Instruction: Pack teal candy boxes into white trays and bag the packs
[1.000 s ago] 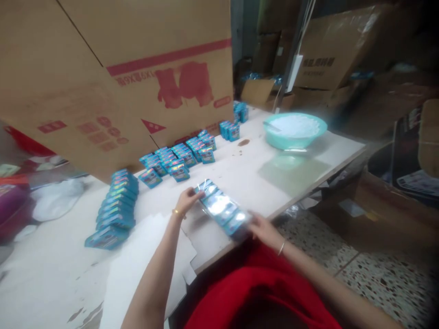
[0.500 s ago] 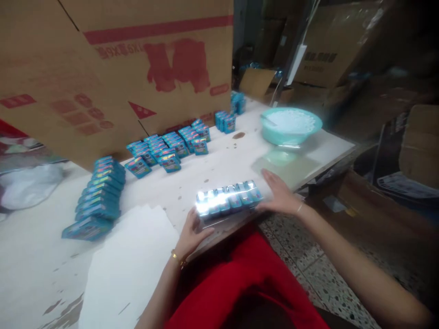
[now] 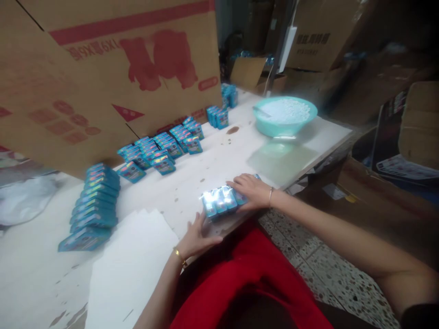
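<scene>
In front of me, at the table's near edge, lies a row of small blue packs under shiny clear plastic (image 3: 219, 201). My right hand (image 3: 253, 192) is closed over the right part of this row, fingers across its top and far side, covering some of the packs. By the left end is my left hand (image 3: 197, 237), thumb and fingers spread apart; its fingertips are at the plastic's corner, and I cannot tell whether they touch it. Close to my left forearm lies a pile of white sheets (image 3: 130, 260).
A leaning row of blue packs (image 3: 94, 205) stands on the left, with more blue packs (image 3: 164, 146) along a large cardboard box (image 3: 164, 100). At the back right, a turquoise basin (image 3: 274, 128) holds white bits. A translucent sheet (image 3: 283, 160) lies before it.
My right hand has moved from the right end of the plastic-covered row onto its top. My left hand has slipped slightly down from the left end. The camera view has shifted a little.
</scene>
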Demonstrator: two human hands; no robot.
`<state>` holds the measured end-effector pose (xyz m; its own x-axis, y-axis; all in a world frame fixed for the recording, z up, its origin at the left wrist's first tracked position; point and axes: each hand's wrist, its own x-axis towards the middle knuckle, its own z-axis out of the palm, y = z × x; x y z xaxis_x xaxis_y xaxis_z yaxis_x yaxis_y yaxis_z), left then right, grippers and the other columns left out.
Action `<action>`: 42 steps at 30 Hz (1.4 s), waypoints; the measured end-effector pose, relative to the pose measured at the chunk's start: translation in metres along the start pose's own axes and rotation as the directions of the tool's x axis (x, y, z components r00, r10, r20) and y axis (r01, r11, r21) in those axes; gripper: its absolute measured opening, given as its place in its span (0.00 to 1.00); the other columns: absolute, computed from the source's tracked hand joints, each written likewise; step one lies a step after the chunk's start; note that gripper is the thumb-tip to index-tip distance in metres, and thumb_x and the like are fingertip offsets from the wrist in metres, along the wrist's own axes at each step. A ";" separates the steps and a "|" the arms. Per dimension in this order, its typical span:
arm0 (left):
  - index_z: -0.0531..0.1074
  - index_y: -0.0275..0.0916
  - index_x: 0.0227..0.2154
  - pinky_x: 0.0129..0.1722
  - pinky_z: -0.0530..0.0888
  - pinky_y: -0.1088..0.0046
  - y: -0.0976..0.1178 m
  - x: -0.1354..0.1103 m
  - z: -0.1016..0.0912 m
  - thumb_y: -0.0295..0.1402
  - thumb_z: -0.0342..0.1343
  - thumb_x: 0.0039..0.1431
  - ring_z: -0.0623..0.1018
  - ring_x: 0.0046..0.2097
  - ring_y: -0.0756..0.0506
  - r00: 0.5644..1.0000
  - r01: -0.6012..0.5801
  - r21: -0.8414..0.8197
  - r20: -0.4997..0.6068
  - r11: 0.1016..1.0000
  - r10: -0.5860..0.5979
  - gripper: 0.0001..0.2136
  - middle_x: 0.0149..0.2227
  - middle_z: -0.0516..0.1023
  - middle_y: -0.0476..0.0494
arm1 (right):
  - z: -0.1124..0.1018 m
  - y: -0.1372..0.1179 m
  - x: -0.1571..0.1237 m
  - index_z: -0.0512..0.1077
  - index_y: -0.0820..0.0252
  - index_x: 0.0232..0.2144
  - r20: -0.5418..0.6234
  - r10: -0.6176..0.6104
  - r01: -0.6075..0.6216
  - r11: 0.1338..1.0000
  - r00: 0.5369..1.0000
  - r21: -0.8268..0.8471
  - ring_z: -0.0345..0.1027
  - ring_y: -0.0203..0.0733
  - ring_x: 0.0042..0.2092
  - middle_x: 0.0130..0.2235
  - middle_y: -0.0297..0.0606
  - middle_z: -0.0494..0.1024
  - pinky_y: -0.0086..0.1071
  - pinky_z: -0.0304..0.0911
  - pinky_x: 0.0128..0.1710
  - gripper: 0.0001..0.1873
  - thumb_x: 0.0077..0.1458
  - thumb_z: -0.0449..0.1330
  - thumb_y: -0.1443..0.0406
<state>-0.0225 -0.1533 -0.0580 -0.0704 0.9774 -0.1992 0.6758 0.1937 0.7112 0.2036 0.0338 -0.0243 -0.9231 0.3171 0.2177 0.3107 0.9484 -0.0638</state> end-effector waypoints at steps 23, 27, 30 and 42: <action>0.32 0.45 0.65 0.53 0.35 0.29 0.026 0.003 0.009 0.59 0.58 0.41 0.33 0.65 0.27 0.975 0.153 0.227 0.125 0.962 -0.185 0.54 0.67 0.39 0.34 | 0.007 0.016 -0.002 0.52 0.67 0.61 -0.028 -0.100 0.103 0.991 0.995 0.091 0.59 0.55 0.49 0.49 0.52 0.66 0.47 0.51 0.51 0.52 0.45 0.56 0.38; 0.33 0.45 0.65 0.53 0.36 0.30 0.027 0.005 0.012 0.58 0.57 0.43 0.34 0.66 0.28 0.976 0.162 0.268 0.096 0.950 -0.193 0.52 0.67 0.39 0.34 | 0.004 0.014 -0.004 0.52 0.68 0.61 -0.038 -0.080 0.082 0.995 0.996 0.058 0.58 0.55 0.50 0.49 0.53 0.67 0.49 0.48 0.54 0.50 0.47 0.56 0.40; 0.37 0.46 0.65 0.53 0.37 0.29 0.026 0.007 0.016 0.56 0.57 0.44 0.33 0.65 0.28 0.981 0.163 0.272 0.061 0.948 -0.186 0.50 0.66 0.44 0.32 | 0.003 0.014 -0.004 0.54 0.68 0.60 -0.029 -0.067 0.068 0.997 0.997 0.037 0.59 0.54 0.49 0.48 0.53 0.67 0.48 0.50 0.52 0.49 0.47 0.57 0.42; 0.44 0.40 0.64 0.56 0.33 0.35 0.021 0.006 0.019 0.57 0.58 0.41 0.32 0.65 0.30 0.979 0.172 0.252 0.062 0.952 -0.193 0.50 0.66 0.44 0.29 | -0.013 0.023 -0.017 0.53 0.61 0.61 -0.154 0.045 -0.020 0.987 0.987 0.161 0.56 0.53 0.56 0.55 0.50 0.65 0.50 0.43 0.58 0.48 0.46 0.57 0.41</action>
<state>0.0051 -0.1452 -0.0569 -0.1544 0.9144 -0.3743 0.8163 0.3315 0.4730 0.2298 0.0497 -0.0165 -0.8623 0.3543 0.3618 0.2885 0.9309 -0.2241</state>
